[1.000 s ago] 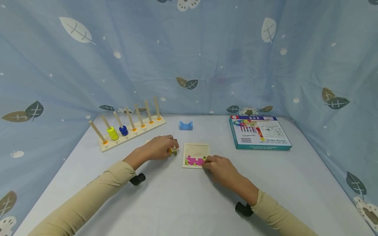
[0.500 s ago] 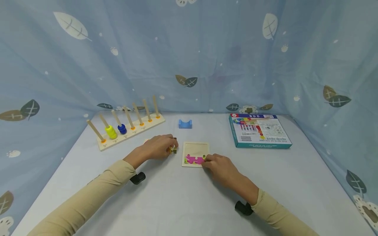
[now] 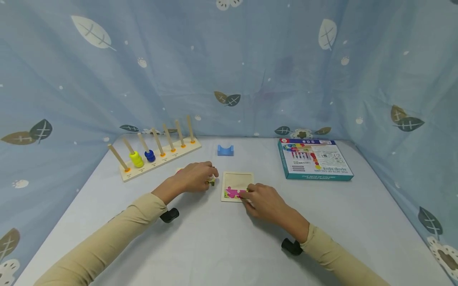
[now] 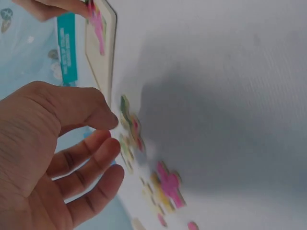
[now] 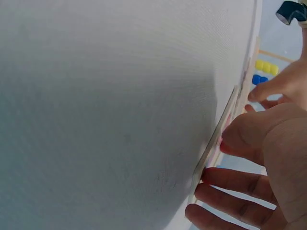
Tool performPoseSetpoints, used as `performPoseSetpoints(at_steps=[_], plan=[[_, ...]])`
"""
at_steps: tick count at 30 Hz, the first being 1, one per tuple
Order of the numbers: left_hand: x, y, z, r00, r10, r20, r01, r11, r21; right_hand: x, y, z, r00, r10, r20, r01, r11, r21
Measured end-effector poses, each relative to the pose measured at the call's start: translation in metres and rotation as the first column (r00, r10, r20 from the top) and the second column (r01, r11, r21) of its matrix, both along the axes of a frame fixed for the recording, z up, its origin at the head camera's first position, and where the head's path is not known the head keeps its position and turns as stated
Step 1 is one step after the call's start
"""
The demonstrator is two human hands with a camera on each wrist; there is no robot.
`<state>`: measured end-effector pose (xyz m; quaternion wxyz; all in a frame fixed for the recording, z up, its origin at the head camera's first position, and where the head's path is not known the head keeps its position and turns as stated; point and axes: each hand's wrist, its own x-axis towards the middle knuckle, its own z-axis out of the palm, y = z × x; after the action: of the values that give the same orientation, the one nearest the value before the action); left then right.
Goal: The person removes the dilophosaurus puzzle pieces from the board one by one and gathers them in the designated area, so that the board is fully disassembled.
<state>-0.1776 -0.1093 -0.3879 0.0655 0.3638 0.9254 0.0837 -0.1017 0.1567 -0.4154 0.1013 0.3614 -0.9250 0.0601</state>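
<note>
A shallow wooden puzzle tray (image 3: 237,179) lies on the table with pink and green jigsaw pieces (image 3: 231,193) along its near side. My right hand (image 3: 266,203) reaches over the tray's right side, fingertips at the pink pieces; in the right wrist view its fingers (image 5: 235,184) are spread at the tray's edge. Left of the tray, my left hand (image 3: 195,177) is low over loose pieces, its fingers bent loosely. In the left wrist view, colourful loose pieces (image 4: 169,184) lie on the table just past the fingertips, and nothing shows between thumb and fingers.
A wooden peg counting rack (image 3: 162,159) with yellow and blue beads stands at the back left. Behind the tray sits a small light-blue curved block (image 3: 225,151). A flat teal toy box (image 3: 315,161) lies at the back right, before a leaf-patterned curtain (image 3: 272,75).
My right hand has shifted slightly left, its fingers now farther over the pink pieces in the tray. The left hand stays by the loose pieces with a slight shift.
</note>
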Motion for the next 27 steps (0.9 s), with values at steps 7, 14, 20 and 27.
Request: performPoseSetpoints(at_steps=[7, 14, 20, 27], plan=[[0.006, 0.02, -0.001, 0.997, -0.073, 0.005, 0.073, 0.996, 0.05, 0.001, -0.005, 0.001, 1.0, -0.028, 0.009, 0.027, 0.998, 0.048], [0.009, 0.04, -0.005, 0.994, -0.11, 0.004, 0.11, 0.993, 0.05, 0.001, -0.009, 0.003, 0.997, -0.063, 0.038, 0.06, 0.996, 0.071], [0.012, 0.049, -0.009, 0.994, -0.113, 0.011, 0.113, 0.994, 0.011, 0.0, -0.009, 0.003, 0.997, -0.064, 0.053, 0.06, 0.996, 0.071], [0.012, 0.052, -0.009, 0.993, -0.11, 0.031, 0.11, 0.994, -0.003, 0.0, -0.008, 0.005, 0.998, -0.055, 0.041, 0.052, 0.996, 0.066]])
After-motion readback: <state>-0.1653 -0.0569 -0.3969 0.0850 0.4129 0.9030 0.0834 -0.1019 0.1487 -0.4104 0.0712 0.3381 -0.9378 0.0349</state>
